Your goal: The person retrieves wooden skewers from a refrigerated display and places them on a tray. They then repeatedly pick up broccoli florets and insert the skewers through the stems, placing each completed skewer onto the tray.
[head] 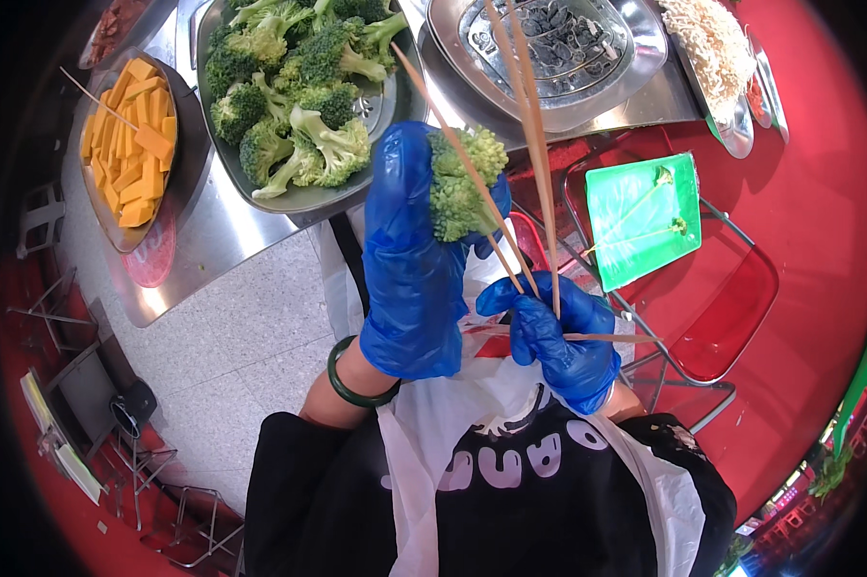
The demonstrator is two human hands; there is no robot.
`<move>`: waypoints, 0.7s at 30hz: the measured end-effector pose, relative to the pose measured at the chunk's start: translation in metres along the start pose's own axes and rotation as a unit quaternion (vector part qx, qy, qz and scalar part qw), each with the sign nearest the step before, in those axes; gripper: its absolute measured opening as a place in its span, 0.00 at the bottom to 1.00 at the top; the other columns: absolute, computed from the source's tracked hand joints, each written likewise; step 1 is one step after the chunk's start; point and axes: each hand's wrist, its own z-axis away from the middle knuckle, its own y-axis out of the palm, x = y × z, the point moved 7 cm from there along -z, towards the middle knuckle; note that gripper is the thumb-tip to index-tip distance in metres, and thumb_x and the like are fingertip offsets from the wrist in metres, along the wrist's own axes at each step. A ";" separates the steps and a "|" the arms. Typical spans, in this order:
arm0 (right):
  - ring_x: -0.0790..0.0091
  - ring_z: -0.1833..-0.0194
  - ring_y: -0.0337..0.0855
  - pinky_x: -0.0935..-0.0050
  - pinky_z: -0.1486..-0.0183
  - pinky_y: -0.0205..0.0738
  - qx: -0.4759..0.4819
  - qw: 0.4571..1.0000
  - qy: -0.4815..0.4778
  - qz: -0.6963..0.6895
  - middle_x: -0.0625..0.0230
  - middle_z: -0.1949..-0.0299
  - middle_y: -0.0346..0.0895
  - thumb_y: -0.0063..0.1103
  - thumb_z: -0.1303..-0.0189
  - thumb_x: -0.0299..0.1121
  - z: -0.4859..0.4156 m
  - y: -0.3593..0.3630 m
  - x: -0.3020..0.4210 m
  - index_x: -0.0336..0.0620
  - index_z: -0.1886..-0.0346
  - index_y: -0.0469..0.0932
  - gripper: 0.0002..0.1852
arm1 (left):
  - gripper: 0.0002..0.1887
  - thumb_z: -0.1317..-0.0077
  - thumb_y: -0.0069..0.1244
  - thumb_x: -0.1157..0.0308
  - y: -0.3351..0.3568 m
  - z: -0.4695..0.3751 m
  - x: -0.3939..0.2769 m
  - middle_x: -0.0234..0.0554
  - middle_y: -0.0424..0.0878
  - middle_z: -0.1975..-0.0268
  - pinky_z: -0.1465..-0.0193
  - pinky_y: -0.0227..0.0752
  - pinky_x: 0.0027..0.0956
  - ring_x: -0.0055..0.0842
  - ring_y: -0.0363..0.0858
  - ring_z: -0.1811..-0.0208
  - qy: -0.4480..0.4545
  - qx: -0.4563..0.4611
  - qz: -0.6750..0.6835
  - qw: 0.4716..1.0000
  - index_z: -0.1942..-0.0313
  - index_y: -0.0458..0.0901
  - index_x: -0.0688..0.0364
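My left hand (411, 281), in a blue disposable glove, grips a green broccoli floret (451, 205). My right hand (567, 353), gloved alike, pinches several thin wooden skewers (530, 119). Some of them slant up across the front of the floret; whether any pierces it I cannot tell. One more skewer (613, 337) sticks out sideways from the right hand. Just beyond the left hand, a metal tray (278, 203) heaped with broccoli florets (332, 144) stands on the steel table.
A dish of orange-yellow sticks (134, 173) is at left on the steel table (238, 231). Dark pieces lie in a metal tray (462, 68); white strands (714, 58) fill another. Right, a green tray (642, 252) with two skewered broccoli bits rests by a red folding chair (729, 317).
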 end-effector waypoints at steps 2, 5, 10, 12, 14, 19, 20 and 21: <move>0.81 0.82 0.70 0.84 0.79 0.65 0.000 1.000 0.001 -0.004 0.54 0.65 0.77 0.44 0.38 0.28 0.000 0.000 0.000 0.28 0.58 0.71 0.11 | 0.19 0.32 0.35 0.67 0.001 0.000 0.002 0.36 0.71 0.53 0.61 0.71 0.23 0.19 0.74 0.59 -0.026 0.016 0.066 0.997 0.42 0.57 0.59; 0.81 0.82 0.69 0.85 0.78 0.65 0.001 1.000 0.012 -0.004 0.55 0.64 0.77 0.44 0.37 0.28 0.000 0.000 -0.002 0.28 0.58 0.71 0.11 | 0.20 0.32 0.35 0.67 0.002 0.002 0.006 0.36 0.70 0.53 0.59 0.70 0.24 0.19 0.73 0.58 -0.053 0.008 0.132 0.990 0.41 0.55 0.59; 0.82 0.82 0.69 0.85 0.79 0.63 0.008 1.000 0.008 -0.011 0.54 0.64 0.76 0.43 0.37 0.28 -0.001 -0.001 -0.005 0.29 0.57 0.71 0.11 | 0.24 0.32 0.36 0.67 0.001 0.005 0.008 0.37 0.67 0.49 0.57 0.70 0.25 0.20 0.72 0.55 -0.045 0.006 0.075 0.996 0.38 0.50 0.59; 0.82 0.82 0.68 0.85 0.80 0.62 0.002 1.000 -0.006 -0.015 0.55 0.63 0.76 0.43 0.37 0.28 -0.001 -0.002 -0.004 0.29 0.56 0.70 0.12 | 0.25 0.33 0.36 0.67 0.000 0.004 0.008 0.37 0.66 0.47 0.57 0.70 0.26 0.21 0.71 0.55 -0.032 0.013 0.016 0.999 0.37 0.49 0.59; 0.82 0.82 0.68 0.85 0.80 0.62 -0.008 0.999 0.011 -0.034 0.55 0.63 0.76 0.43 0.37 0.28 0.000 -0.003 -0.008 0.30 0.56 0.71 0.12 | 0.26 0.33 0.36 0.67 -0.001 0.005 0.008 0.38 0.65 0.46 0.57 0.70 0.26 0.21 0.71 0.54 -0.018 0.012 -0.024 0.999 0.37 0.48 0.60; 0.83 0.80 0.68 0.85 0.78 0.64 -0.019 0.998 0.033 -0.056 0.59 0.63 0.76 0.45 0.40 0.25 0.000 -0.005 -0.010 0.31 0.56 0.71 0.11 | 0.29 0.34 0.37 0.61 -0.001 0.005 0.016 0.38 0.62 0.44 0.56 0.71 0.28 0.23 0.69 0.50 -0.067 -0.005 -0.009 0.998 0.37 0.47 0.61; 0.83 0.79 0.68 0.84 0.76 0.65 -0.024 0.997 0.036 -0.069 0.62 0.64 0.76 0.47 0.43 0.22 0.000 -0.007 -0.010 0.31 0.57 0.72 0.11 | 0.30 0.34 0.37 0.59 0.001 0.007 0.023 0.38 0.61 0.43 0.54 0.71 0.28 0.23 0.68 0.48 -0.118 -0.006 0.062 0.991 0.37 0.46 0.60; 0.84 0.77 0.69 0.83 0.74 0.66 -0.028 0.996 0.037 -0.082 0.65 0.65 0.76 0.49 0.46 0.20 0.000 -0.008 -0.010 0.31 0.58 0.72 0.11 | 0.31 0.34 0.38 0.57 0.005 0.009 0.028 0.39 0.60 0.43 0.52 0.70 0.28 0.24 0.67 0.47 -0.156 0.001 0.117 0.981 0.36 0.45 0.60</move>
